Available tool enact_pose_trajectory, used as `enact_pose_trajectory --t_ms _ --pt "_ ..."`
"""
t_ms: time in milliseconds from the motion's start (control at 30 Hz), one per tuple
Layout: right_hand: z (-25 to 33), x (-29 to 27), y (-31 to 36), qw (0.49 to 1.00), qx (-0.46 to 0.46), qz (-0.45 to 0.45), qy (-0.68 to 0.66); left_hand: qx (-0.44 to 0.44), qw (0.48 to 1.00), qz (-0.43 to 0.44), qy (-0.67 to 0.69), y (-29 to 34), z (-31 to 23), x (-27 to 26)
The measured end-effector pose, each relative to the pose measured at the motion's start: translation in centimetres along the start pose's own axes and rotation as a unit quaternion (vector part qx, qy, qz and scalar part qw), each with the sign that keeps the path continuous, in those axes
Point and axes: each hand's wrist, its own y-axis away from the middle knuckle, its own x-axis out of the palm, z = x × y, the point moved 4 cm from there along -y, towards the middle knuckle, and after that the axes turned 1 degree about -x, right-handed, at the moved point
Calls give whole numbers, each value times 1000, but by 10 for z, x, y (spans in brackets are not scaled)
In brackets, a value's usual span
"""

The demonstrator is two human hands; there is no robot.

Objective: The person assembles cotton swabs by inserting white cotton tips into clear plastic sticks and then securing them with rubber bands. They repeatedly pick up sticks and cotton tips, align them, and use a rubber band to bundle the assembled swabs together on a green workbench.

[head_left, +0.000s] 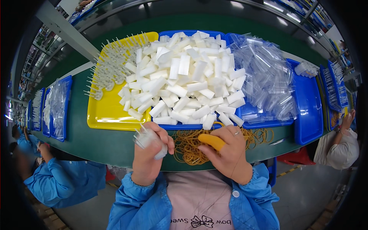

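My left hand (148, 159) is closed round a whitish, translucent plastic piece with thin metal pins (142, 138), which stick out at the upper left. A pale, blocky end (161, 152) of what it grips shows between palm and fingertips; whether this is a separate block I cannot tell. My right hand (230, 153), with a yellow finger cot (212, 141) on its index finger, is over a heap of tan rubber bands (189, 151). Its thumb and index finger come close together in a pinch at the heap's edge; anything between them is too hard to make out.
Beyond my hands, white foam blocks (191, 82) heap over a blue tray. A yellow tray (115, 115) at left bears pinned white parts (111, 63); clear plastic sleeves (264, 76) fill a tray at right. Another blue tray (308, 115) stands farther right. Co-workers sit at both sides.
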Motion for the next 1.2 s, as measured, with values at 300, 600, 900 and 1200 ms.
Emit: enact_pose_trajectory --t_ms 300,600,900,1200 --pt "-7 3 -2 998 46 -34 -18 -47 972 91 -211 1 2 5" --pt "-14 -15 -2 970 125 -55 -200 -43 915 204 -346 -5 24 43" --pt "-1 -22 -1 877 185 11 -443 30 752 311 -581 5 39 53" --pt "67 -39 30 980 -196 -35 -4 -25 863 405 -300 2 8 51"
